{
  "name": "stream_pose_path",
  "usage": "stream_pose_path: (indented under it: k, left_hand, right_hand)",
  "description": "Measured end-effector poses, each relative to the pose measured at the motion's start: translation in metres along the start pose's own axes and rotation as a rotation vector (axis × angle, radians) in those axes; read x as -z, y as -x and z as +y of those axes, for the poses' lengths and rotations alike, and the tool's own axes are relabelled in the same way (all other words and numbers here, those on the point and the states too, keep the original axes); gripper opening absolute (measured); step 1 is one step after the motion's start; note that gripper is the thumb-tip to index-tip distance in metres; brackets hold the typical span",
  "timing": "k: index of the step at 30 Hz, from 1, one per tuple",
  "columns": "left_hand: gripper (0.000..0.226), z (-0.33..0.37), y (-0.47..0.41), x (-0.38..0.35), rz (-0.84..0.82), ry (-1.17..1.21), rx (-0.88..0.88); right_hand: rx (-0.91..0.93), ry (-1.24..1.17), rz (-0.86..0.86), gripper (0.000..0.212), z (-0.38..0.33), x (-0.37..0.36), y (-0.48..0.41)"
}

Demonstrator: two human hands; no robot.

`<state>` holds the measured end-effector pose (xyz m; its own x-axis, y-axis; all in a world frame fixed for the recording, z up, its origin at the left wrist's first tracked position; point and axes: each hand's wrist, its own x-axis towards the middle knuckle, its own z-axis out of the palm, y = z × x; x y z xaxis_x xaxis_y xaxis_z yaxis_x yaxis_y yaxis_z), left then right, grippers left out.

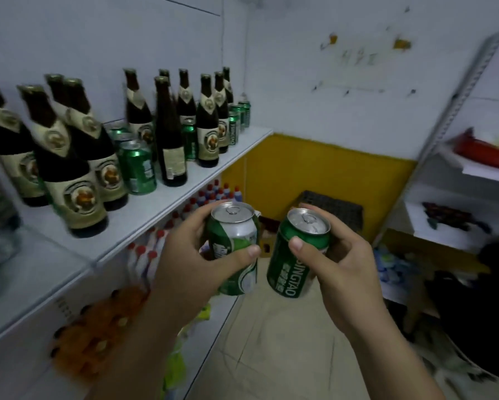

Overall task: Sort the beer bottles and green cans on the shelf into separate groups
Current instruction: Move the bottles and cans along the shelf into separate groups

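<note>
Green and shiny, one can (236,235) sits in the left hand (190,255), whose fingers curl round it. A second can (294,264) sits the same way in the right hand (340,269), low in the middle of the frame. It looks best to hold both upright and set them by the far cans (239,116), away from the brown bottles (69,168). The white shelf (156,217) at the left is mixed up. A yellow wall panel (314,168) and a black crate (334,209) are behind.
</note>
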<state>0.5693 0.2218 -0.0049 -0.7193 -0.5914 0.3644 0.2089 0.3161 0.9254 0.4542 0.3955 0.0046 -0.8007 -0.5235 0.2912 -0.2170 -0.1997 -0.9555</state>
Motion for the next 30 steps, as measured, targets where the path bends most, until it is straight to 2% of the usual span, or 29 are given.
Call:
stream_pose_path:
  k: [9,15,23,30]
  left_hand:
    - [0.067,-0.036,-0.150,-0.055,-0.129,0.092,-0.038]
    - [0.068,-0.064,-0.222,-0.094,-0.156,0.060,-0.058]
    - [0.060,-0.099,-0.325,-0.150,-0.062,-0.066,-0.103]
    - [0.058,-0.118,-0.409,-0.184,0.140,-0.140,-0.059]
  right_hand:
    - [-0.019,0.068,0.229,0.057,0.022,0.022,-0.115]
    - [-0.009,0.078,0.273,0.057,0.046,0.046,-0.189]
    - [0.012,0.049,0.173,0.058,0.098,0.090,-0.321]
    - [-0.005,0.021,-0.030,0.061,0.135,0.112,-0.452]
